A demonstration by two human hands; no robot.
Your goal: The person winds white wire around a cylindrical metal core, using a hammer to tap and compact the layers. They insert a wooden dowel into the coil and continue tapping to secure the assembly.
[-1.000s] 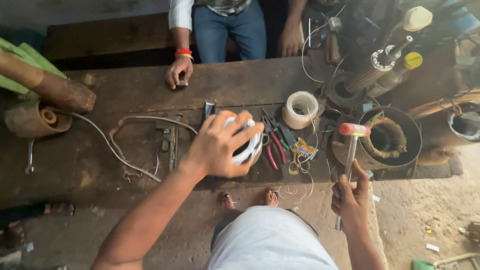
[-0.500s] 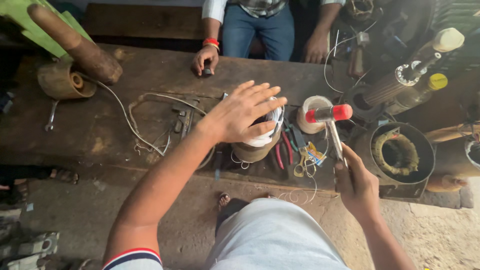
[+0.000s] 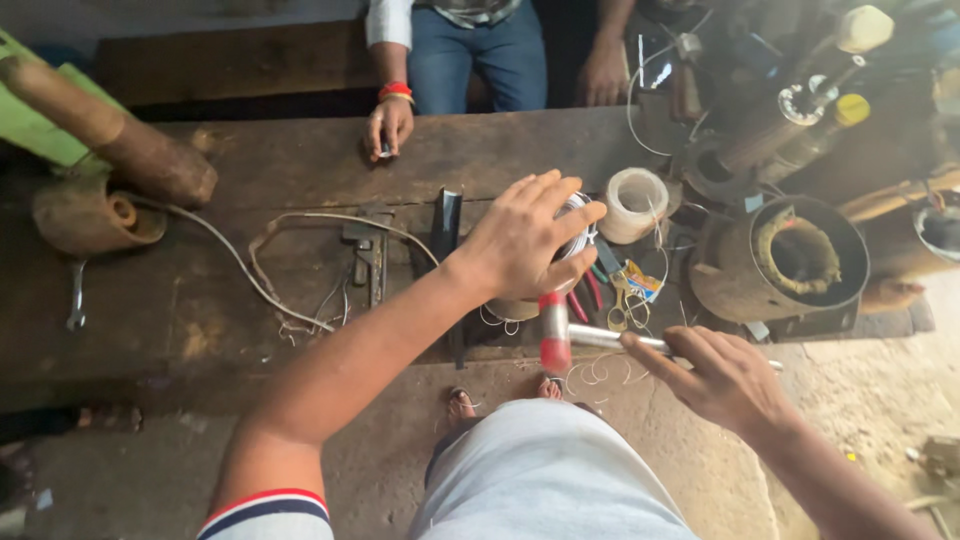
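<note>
My left hand point(image 3: 525, 240) lies palm-down over a round cylindrical part point(image 3: 520, 306) wound with wire, near the front edge of a worn wooden workbench point(image 3: 250, 160). My right hand point(image 3: 715, 375) grips the metal handle of a small hammer point(image 3: 560, 335). The hammer's red-ended head points down right beside the part's front side, below my left hand. Pliers and cutters with red and yellow grips point(image 3: 610, 290) lie just right of the part.
A roll of white tape point(image 3: 637, 203) sits behind the tools. A large motor housing point(image 3: 790, 262) stands at the right, a rusty pipe point(image 3: 120, 150) and spanner point(image 3: 76, 296) at the left. Loose cable point(image 3: 250, 270) crosses the bench. Another person's hand point(image 3: 388, 125) rests on the far edge.
My right hand has swung the hammer down from a raised position to the part's front side. My left hand stays over the wound part.
</note>
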